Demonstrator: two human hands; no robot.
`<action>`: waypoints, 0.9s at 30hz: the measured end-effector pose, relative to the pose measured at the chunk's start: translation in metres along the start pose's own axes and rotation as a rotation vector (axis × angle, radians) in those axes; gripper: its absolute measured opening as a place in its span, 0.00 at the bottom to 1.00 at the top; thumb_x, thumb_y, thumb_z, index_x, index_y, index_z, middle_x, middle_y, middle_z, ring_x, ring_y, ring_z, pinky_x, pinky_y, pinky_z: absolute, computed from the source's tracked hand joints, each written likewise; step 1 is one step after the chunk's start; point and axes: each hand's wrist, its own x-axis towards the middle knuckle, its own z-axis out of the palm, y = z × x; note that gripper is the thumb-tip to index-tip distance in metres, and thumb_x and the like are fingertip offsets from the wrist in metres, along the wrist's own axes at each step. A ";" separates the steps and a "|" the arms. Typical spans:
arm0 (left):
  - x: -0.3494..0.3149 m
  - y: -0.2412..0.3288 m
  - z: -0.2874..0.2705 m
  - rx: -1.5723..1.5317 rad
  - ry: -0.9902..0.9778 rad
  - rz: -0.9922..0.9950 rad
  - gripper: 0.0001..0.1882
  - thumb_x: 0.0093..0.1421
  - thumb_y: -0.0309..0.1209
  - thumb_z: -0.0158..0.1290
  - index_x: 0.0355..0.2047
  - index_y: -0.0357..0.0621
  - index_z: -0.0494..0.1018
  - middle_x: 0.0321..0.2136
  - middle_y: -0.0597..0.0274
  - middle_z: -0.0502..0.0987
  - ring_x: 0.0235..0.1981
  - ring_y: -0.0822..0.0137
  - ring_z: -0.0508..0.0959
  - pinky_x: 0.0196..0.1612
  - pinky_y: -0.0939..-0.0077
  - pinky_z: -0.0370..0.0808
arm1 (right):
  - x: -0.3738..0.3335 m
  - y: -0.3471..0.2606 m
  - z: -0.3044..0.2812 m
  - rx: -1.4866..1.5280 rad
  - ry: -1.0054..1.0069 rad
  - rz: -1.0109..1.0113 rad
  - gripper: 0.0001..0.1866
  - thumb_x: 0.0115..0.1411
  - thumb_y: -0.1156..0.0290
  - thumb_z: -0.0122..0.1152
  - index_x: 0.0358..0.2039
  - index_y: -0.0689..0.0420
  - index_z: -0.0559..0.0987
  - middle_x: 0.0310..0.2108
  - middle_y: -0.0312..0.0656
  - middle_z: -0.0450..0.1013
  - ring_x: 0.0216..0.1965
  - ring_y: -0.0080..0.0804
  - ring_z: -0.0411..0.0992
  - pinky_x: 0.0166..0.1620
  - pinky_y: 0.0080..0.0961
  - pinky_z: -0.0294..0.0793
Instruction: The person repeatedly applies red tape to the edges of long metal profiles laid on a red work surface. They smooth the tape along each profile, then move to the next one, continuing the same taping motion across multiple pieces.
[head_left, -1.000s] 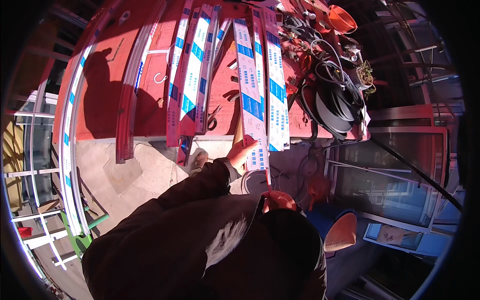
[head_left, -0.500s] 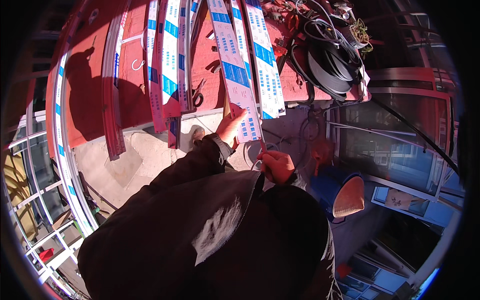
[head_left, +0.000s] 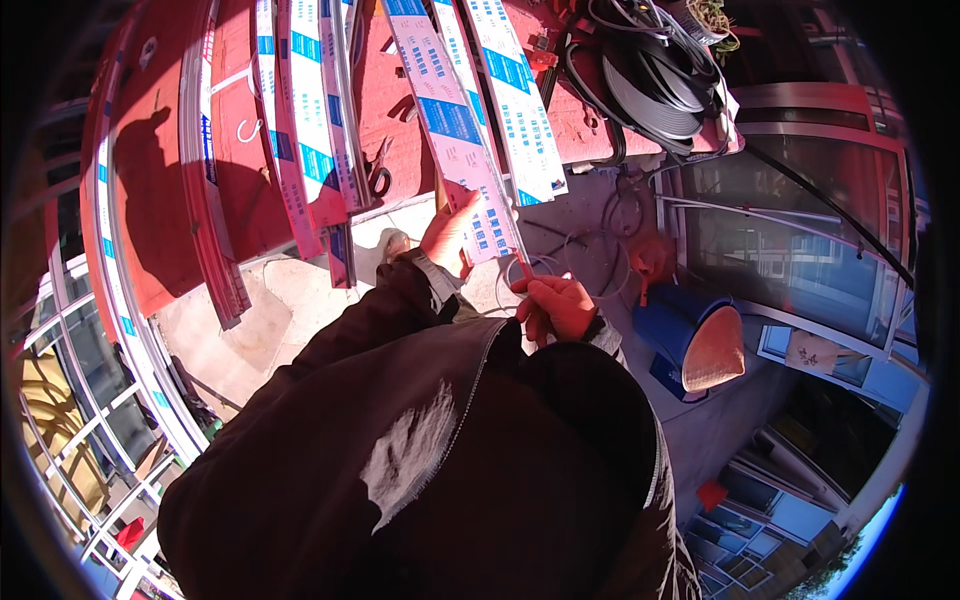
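My left hand (head_left: 447, 232) is wrapped round the near end of a long window-frame profile (head_left: 455, 160), covered in white film with blue bands. The profile reaches away from me over the red-covered table. Just right of its near end, my right hand (head_left: 558, 306) is closed, with thumb and fingers pinched on a thin strip (head_left: 526, 266) that runs up to the profile's corner. What kind of strip it is, I cannot tell. Beside the held piece, to the right, lies another film-covered profile (head_left: 518, 100).
More profiles (head_left: 312, 130) lie on the red tabletop (head_left: 160, 200), their ends jutting over its near edge. Scissors (head_left: 378, 175) rest near that edge. A coil of black gasket strip (head_left: 650, 95) sits at right, with a blue bucket (head_left: 665, 320) below and glazed frames (head_left: 790, 230) beyond.
The view has tilted, so the table and profiles sit higher and a little further left. Both hands keep their hold, the left on the profile and the right on the thin strip.
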 end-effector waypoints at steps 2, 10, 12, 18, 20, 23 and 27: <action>-0.002 0.002 0.003 -0.005 -0.007 -0.009 0.22 0.62 0.41 0.49 0.51 0.41 0.64 0.41 0.54 0.74 0.43 0.58 0.76 0.43 0.60 0.76 | -0.021 0.026 -0.025 0.123 -0.187 0.059 0.16 0.64 0.65 0.47 0.42 0.66 0.74 0.21 0.41 0.74 0.20 0.21 0.71 0.26 0.14 0.69; 0.000 0.005 0.002 -0.003 -0.018 -0.040 0.21 0.62 0.40 0.49 0.50 0.40 0.64 0.41 0.54 0.74 0.42 0.59 0.77 0.43 0.59 0.76 | 0.002 -0.005 0.015 0.069 0.100 -0.051 0.15 0.63 0.67 0.47 0.42 0.65 0.74 0.22 0.40 0.74 0.14 0.20 0.67 0.18 0.14 0.63; 0.000 0.004 0.002 0.014 -0.031 -0.033 0.22 0.62 0.43 0.48 0.51 0.41 0.64 0.41 0.55 0.74 0.42 0.59 0.76 0.44 0.58 0.76 | -0.023 0.024 -0.011 0.226 -0.075 0.018 0.15 0.63 0.68 0.48 0.41 0.66 0.74 0.22 0.42 0.75 0.19 0.20 0.70 0.24 0.14 0.67; 0.004 -0.004 -0.008 0.020 -0.061 -0.090 0.26 0.63 0.45 0.46 0.55 0.39 0.61 0.44 0.52 0.73 0.46 0.58 0.75 0.46 0.58 0.74 | 0.030 -0.001 0.021 -0.157 0.262 -0.202 0.12 0.62 0.69 0.47 0.37 0.64 0.75 0.16 0.38 0.71 0.10 0.18 0.62 0.14 0.15 0.57; -0.003 0.003 -0.005 0.007 -0.031 -0.087 0.28 0.62 0.47 0.46 0.55 0.39 0.61 0.45 0.51 0.73 0.46 0.57 0.74 0.47 0.59 0.73 | 0.008 -0.005 0.023 -0.024 0.172 -0.105 0.13 0.62 0.68 0.47 0.37 0.65 0.75 0.18 0.39 0.72 0.11 0.20 0.64 0.15 0.14 0.60; -0.003 0.007 -0.004 -0.009 -0.025 -0.084 0.28 0.62 0.48 0.45 0.54 0.39 0.62 0.45 0.52 0.73 0.46 0.58 0.75 0.46 0.60 0.73 | -0.021 0.025 -0.003 0.001 0.004 0.036 0.13 0.61 0.68 0.48 0.36 0.63 0.76 0.20 0.39 0.73 0.15 0.19 0.66 0.20 0.14 0.64; 0.001 0.002 -0.013 -0.047 0.004 -0.176 0.28 0.62 0.47 0.46 0.53 0.37 0.63 0.46 0.49 0.73 0.46 0.55 0.74 0.47 0.59 0.73 | 0.022 0.014 0.023 -0.155 0.261 -0.135 0.12 0.60 0.68 0.51 0.35 0.64 0.77 0.16 0.38 0.72 0.13 0.18 0.64 0.17 0.17 0.61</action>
